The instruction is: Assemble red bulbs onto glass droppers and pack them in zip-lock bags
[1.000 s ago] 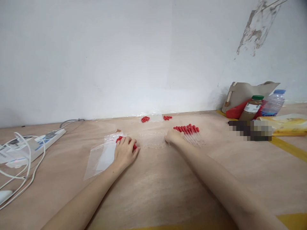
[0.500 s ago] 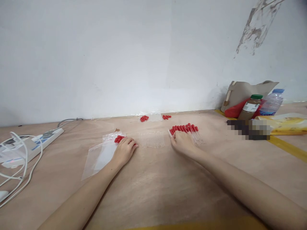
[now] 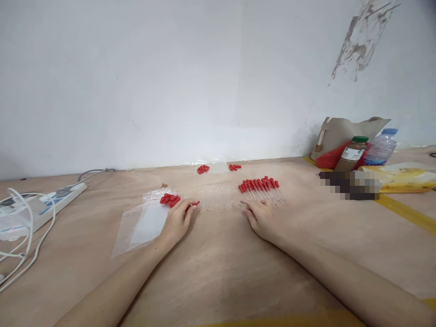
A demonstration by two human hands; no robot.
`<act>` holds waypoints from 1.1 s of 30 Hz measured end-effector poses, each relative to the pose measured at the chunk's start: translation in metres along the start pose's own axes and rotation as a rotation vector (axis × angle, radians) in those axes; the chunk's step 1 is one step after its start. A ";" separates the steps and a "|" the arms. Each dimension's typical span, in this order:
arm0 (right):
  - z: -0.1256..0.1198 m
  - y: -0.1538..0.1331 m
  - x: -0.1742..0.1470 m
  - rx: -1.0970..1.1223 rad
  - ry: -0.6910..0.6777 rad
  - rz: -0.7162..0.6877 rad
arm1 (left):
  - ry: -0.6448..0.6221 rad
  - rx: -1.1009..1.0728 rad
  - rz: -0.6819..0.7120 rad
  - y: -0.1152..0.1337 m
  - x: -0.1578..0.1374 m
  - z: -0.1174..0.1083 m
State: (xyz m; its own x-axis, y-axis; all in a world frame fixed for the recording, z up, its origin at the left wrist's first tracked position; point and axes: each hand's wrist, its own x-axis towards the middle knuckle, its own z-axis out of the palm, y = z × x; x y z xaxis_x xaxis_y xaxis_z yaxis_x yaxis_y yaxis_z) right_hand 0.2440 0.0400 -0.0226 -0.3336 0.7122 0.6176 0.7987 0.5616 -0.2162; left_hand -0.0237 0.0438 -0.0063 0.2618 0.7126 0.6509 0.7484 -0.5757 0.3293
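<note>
My left hand (image 3: 179, 219) pinches a red rubber dropper bulb (image 3: 196, 204) at its fingertips. Beside it, a small heap of red bulbs (image 3: 169, 200) rests on a clear zip bag (image 3: 126, 234) with a white sheet in it. My right hand (image 3: 260, 218) grips a thin clear dropper tube (image 3: 238, 205) whose free end points left. Between the hands lies a row of clear tubes (image 3: 214, 200), side by side. Just beyond my right hand is a row of droppers with red bulbs (image 3: 259, 184) on their far ends, their tubes pointing toward me.
Near the wall are two small groups of red bulbs (image 3: 203, 169) with a clear plastic bag (image 3: 218, 168) between them. A power strip (image 3: 64, 204) and white cables are on the left. A grey bag (image 3: 335, 131), two bottles (image 3: 354, 154) and a yellow packet (image 3: 405, 179) stand right.
My right hand has come away from the near end of the dropper row, and a tube now shows in its fingers. A red bulb now shows clearly at my left fingertips.
</note>
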 end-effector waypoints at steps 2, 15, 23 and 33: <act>0.003 0.002 -0.002 0.034 0.008 -0.052 | -0.091 -0.071 -0.026 0.012 -0.004 0.002; -0.001 -0.011 0.004 0.125 -0.084 -0.184 | -0.300 -0.056 0.060 0.036 -0.001 0.013; 0.002 -0.016 0.001 0.234 -0.005 -0.169 | -0.264 -0.147 -0.004 0.046 -0.005 0.014; 0.004 -0.015 0.001 0.238 -0.014 -0.221 | -0.252 -0.153 0.020 0.049 -0.007 0.015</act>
State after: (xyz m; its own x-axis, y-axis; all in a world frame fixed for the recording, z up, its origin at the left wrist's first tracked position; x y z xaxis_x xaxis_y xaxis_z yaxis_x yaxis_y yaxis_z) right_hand 0.2294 0.0339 -0.0213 -0.4944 0.5668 0.6590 0.5674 0.7848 -0.2494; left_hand 0.0200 0.0167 -0.0049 0.4332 0.7664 0.4743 0.6461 -0.6310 0.4294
